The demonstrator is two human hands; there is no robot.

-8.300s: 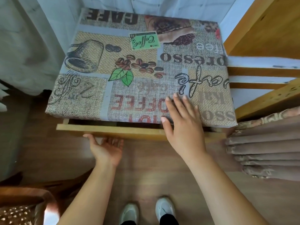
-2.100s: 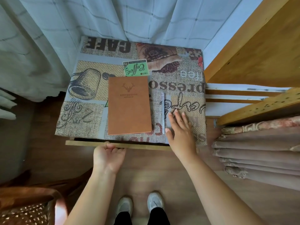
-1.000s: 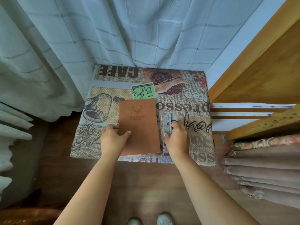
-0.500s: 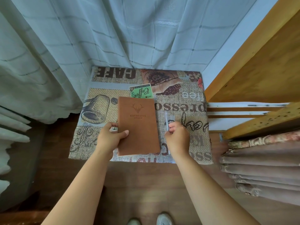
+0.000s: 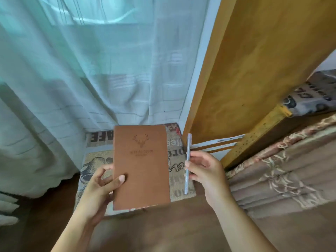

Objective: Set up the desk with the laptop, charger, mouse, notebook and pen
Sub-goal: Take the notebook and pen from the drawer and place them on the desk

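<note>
One brown notebook is gripped in the left hand, lifted above the printed tabletop. One pen is pinched upright in the right hand, just right of the notebook.

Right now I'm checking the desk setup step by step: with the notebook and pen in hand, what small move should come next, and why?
Probably carry both toward the desk and set them down. The left hand grips the brown notebook and the right hand pinches the pen; both are lifted clear of the coffee-print cloth. No laptop, charger or mouse shows in this view.
</note>
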